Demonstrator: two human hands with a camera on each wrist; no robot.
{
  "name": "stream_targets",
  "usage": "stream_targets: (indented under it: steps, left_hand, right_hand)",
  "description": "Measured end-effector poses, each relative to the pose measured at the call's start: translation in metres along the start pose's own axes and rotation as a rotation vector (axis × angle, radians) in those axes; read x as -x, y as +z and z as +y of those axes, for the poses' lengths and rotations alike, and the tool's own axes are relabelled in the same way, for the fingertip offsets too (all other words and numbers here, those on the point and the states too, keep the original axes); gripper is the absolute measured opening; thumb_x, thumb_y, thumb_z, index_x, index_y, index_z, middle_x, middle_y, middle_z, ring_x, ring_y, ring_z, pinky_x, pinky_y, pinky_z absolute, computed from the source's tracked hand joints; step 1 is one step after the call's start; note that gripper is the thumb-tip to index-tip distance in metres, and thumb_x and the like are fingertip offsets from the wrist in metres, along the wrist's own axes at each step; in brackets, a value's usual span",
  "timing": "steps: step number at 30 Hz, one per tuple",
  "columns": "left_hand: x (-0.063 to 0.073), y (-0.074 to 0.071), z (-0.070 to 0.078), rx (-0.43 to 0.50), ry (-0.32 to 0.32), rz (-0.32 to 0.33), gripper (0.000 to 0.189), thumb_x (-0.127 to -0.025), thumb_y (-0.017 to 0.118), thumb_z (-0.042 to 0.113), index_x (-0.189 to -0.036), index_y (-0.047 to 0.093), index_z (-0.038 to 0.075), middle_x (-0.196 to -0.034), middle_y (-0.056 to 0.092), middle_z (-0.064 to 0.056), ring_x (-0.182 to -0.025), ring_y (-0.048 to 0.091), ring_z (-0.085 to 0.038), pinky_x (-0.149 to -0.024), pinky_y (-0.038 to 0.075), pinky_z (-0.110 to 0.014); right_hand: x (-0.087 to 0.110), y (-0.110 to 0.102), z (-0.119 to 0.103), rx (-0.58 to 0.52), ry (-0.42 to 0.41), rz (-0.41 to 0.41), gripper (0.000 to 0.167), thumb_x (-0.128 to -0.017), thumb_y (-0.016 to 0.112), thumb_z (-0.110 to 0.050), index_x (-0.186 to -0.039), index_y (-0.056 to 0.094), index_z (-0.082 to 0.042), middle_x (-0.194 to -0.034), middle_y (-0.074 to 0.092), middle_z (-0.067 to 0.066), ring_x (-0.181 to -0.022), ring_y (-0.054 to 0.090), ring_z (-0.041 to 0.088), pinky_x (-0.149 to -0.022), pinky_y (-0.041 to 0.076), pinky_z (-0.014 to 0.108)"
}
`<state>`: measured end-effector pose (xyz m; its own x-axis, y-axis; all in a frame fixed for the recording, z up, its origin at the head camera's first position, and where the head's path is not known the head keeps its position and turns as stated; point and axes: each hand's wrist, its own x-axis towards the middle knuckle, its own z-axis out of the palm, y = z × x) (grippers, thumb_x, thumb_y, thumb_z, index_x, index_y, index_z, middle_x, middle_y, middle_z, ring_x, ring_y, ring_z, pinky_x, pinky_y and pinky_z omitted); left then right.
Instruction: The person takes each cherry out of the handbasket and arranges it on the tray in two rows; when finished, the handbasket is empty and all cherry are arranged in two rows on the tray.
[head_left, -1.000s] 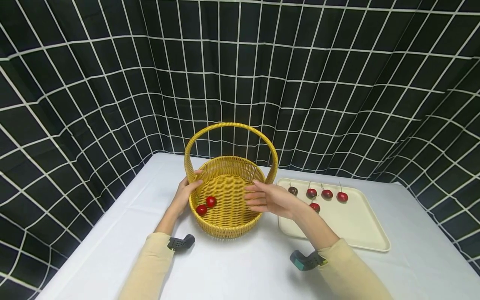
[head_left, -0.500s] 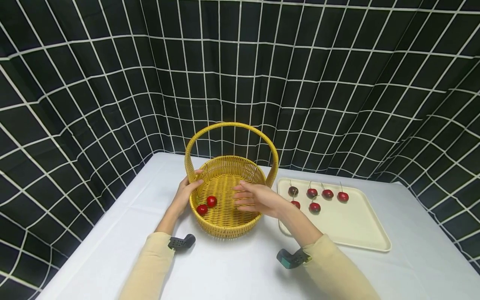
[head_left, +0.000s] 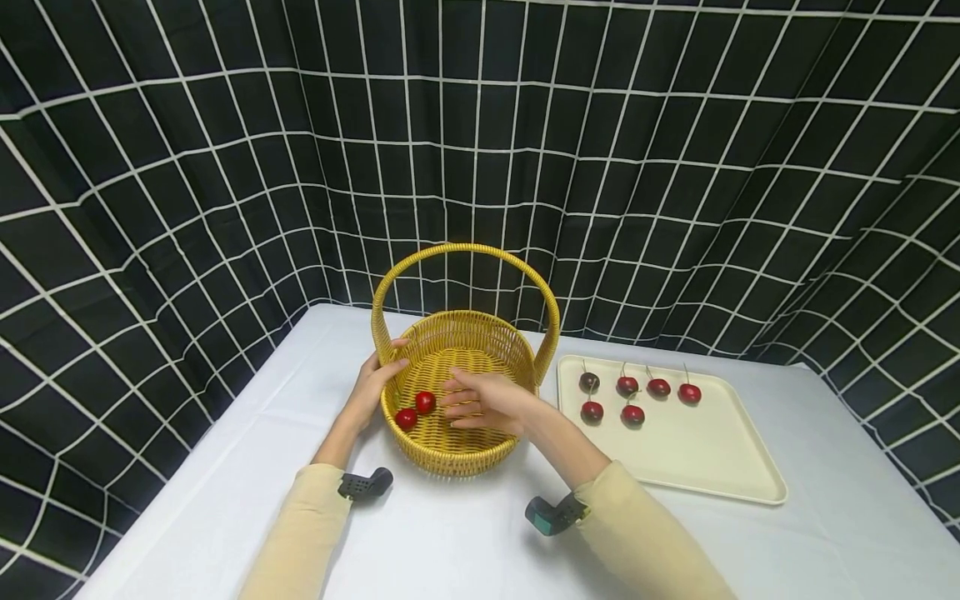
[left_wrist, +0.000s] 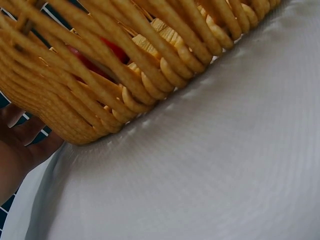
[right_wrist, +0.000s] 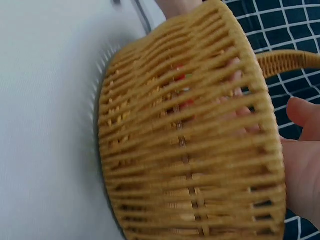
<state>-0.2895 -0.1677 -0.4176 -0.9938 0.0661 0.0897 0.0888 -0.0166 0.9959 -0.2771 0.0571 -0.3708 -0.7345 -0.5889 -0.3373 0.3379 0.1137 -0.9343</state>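
A yellow wicker basket (head_left: 450,458) with a tall arched handle stands on the white table. My left hand (head_left: 367,390) grips its left rim, thumb over the edge; in the left wrist view its fingers (left_wrist: 32,132) lie against the outer wall. Inside, one red cherry (head_left: 425,402) and another cherry (head_left: 406,418) lie side by side at the left of the woven floor. My right hand (head_left: 487,400) reaches over the right rim into the basket, fingers loosely spread, nothing seen between them. Its fingertips are just right of the cherries. Through the weave in the right wrist view, red patches show.
Right of the basket lies a cream tray (head_left: 705,450) with several stemmed cherries, among them a dark one (head_left: 589,382) and a red one (head_left: 689,393). Black cloth with white grid lines (head_left: 480,150) hangs behind the table and along both sides.
My right hand has moved left, deeper into the basket and closer to the two cherries. Its arm uncovered a cherry on the tray. My left hand stays at the rim.
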Motion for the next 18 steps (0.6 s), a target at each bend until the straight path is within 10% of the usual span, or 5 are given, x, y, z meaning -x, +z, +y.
stream_targets:
  steps: [18]
  left_hand:
    - [0.000,0.000,0.001,-0.010,0.014,0.003,0.046,-0.097,0.049,0.009,-0.140,0.040,0.000,-0.147,0.035,-0.020,-0.134,0.031,-0.032,-0.110,0.022,-0.042]
  right_hand:
    - [-0.024,0.029,0.011,-0.001,0.061,0.018,0.055,-0.102,0.044,-0.035,-0.135,0.043,0.009,-0.135,0.048,0.023,-0.125,0.044,0.040,-0.094,0.045,0.048]
